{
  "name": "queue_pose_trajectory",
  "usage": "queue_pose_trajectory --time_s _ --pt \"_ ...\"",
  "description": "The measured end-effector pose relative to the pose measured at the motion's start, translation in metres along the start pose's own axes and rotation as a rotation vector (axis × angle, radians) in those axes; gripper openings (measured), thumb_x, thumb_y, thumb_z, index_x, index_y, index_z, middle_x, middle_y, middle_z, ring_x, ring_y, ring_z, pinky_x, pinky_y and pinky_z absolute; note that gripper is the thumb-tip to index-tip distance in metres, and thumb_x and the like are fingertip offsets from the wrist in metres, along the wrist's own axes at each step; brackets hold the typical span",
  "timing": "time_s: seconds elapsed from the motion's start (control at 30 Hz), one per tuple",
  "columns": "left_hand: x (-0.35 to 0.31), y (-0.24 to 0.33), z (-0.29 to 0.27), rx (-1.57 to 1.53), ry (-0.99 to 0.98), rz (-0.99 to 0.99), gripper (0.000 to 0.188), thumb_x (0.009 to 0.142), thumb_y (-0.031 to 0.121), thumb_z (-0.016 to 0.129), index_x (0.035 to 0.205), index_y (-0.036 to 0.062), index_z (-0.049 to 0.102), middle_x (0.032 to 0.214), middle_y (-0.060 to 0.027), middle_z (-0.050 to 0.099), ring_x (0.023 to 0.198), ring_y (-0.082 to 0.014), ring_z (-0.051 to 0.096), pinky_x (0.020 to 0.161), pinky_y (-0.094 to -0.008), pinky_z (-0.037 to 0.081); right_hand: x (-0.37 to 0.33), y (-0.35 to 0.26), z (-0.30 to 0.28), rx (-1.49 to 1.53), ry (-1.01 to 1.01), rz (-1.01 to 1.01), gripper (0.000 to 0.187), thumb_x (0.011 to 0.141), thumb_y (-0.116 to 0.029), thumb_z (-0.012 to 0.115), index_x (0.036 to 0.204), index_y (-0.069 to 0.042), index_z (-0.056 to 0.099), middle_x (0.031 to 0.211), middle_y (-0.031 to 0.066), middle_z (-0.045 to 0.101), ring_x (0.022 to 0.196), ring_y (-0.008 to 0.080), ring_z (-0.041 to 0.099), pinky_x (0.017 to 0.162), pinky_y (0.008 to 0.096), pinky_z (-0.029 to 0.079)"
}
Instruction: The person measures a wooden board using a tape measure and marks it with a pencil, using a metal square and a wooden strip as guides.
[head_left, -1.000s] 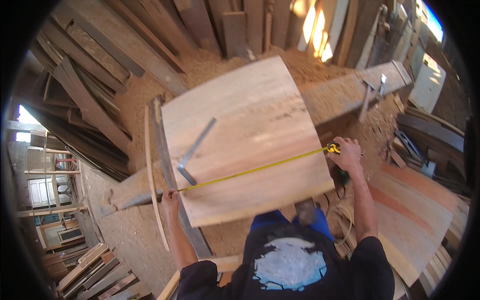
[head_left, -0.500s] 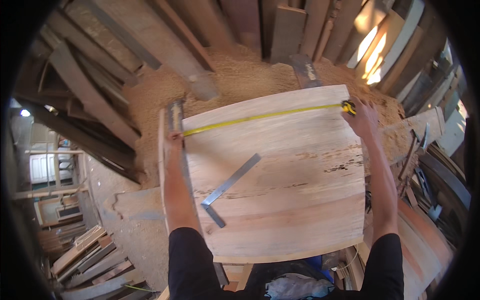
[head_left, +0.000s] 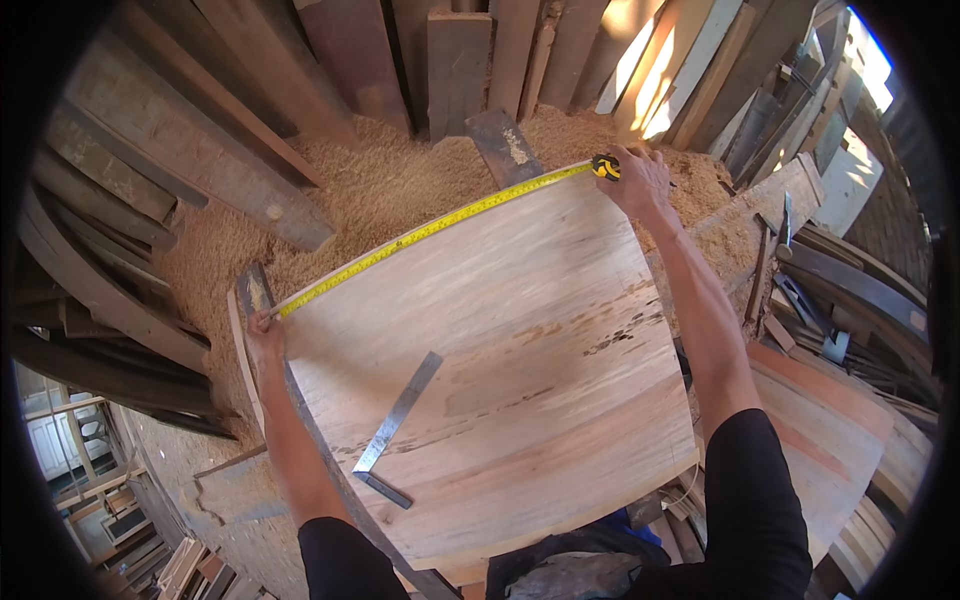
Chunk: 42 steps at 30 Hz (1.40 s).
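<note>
A wide pale wooden panel [head_left: 500, 390] lies in front of me. Along its far edge stretches the yellow blade of a tape measure [head_left: 430, 232]. At the panel's far left corner my left hand [head_left: 266, 338] pinches the blade's end. My right hand [head_left: 642, 182] is closed round the black and yellow tape case [head_left: 606, 167] at the far right corner; some of its fingers are hidden behind the case and hand. A metal try square [head_left: 398, 415] rests on the left part of the panel, touched by neither hand.
Beyond the panel, sawdust [head_left: 390, 185] covers the ground, and upright boards [head_left: 458, 75] lean at the back. A hammer [head_left: 786, 225] and a hand plane [head_left: 805, 303] lie to the right. Another reddish panel [head_left: 800, 420] sits at lower right.
Both hands have carried the stretched tape from a line across the panel out to its far edge. My view has turned, so the panel appears tilted and farther left.
</note>
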<state>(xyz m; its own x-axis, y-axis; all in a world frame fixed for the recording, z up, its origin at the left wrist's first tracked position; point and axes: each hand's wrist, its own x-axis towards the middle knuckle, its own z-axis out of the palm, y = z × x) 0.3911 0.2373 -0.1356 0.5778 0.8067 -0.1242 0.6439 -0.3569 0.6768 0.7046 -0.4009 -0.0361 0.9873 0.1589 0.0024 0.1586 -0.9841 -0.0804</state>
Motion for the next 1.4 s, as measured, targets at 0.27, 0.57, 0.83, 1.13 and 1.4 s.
queue_pose_trajectory --time_s 0.27,0.57,0.83,1.13,1.4 --pt "0.008 -0.018 -0.002 -0.002 0.037 0.004 0.026 0.091 0.010 0.076 0.116 0.0058 0.068 0.084 -0.0073 0.073 0.070 -0.0134 0.065 0.062 -0.0312 0.050 -0.001 -0.007 0.002 -0.003 -0.005 0.005 0.063 0.082 -0.041 0.081 0.138 -0.019 0.065 0.129 0.0125 0.068 0.122 0.0383 0.056 0.103 0.0499 0.045" --pt "-0.006 -0.003 0.013 -0.076 0.018 0.087 0.020 0.092 0.007 0.072 0.111 0.0044 0.068 0.082 -0.0047 0.071 0.070 -0.0109 0.062 0.066 -0.0289 0.049 -0.014 0.004 -0.006 0.014 0.083 -0.076 0.056 0.082 -0.041 0.081 0.130 -0.016 0.068 0.115 0.0147 0.070 0.115 0.0381 0.060 0.098 0.0486 0.046" --pt "-0.108 0.005 -0.054 0.145 0.019 0.666 0.018 0.083 -0.003 0.073 0.097 0.0072 0.068 0.098 -0.0110 0.070 0.094 -0.0281 0.066 0.089 -0.0405 0.052 -0.159 -0.072 -0.041 0.260 -0.153 -0.254 0.048 0.080 -0.039 0.081 0.117 -0.009 0.070 0.095 0.0167 0.068 0.094 0.0358 0.061 0.082 0.0479 0.048" --pt "-0.378 0.072 -0.005 -0.013 -0.483 0.616 0.034 0.081 0.007 0.081 0.112 0.0083 0.068 0.117 -0.0129 0.065 0.113 -0.0362 0.060 0.099 -0.0472 0.049 -0.335 -0.093 -0.035 0.415 -0.382 -0.336 0.062 0.074 -0.034 0.087 0.123 -0.006 0.062 0.112 0.0189 0.062 0.107 0.0385 0.055 0.092 0.0503 0.045" --pt "-0.317 -0.087 -0.146 0.530 0.242 -0.324 0.090 0.089 0.045 0.074 0.150 -0.0091 0.037 0.150 -0.0348 0.046 0.139 -0.0511 0.044 0.116 -0.0560 0.035 -0.392 -0.100 -0.034 0.376 -0.519 -0.421 0.070 0.073 -0.038 0.088 0.129 -0.008 0.059 0.121 0.0208 0.056 0.112 0.0391 0.053 0.093 0.0526 0.044"
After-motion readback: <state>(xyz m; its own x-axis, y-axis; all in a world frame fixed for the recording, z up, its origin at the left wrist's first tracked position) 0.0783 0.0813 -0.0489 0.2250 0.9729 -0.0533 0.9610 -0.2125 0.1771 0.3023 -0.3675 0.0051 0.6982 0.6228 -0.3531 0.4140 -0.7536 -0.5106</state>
